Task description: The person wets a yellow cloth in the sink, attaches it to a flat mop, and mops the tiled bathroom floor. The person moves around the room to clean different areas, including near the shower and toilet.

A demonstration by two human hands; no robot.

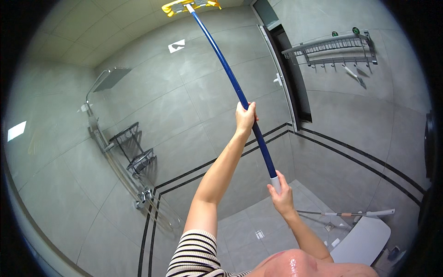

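Observation:
A flat mop has a long blue pole [226, 65] that slants from the top of the view down towards the lower right. Its yellow mop head [192, 6] is up at the ceiling's edge, partly cut off by the frame. My left hand [246, 117] is wrapped around the middle of the pole. Lower down, my right hand [282, 194] holds the white grip [276, 184] at the pole's bottom end. Whether the head touches the ceiling or wall, I cannot tell.
On the left wall are a shower head [112, 79] and a corner rack [133, 149]. A narrow window [294, 79] and a metal shelf with hooks [332, 46] are at the right. Below stand a white toilet lid or seat [365, 240] and another long-handled tool [346, 214].

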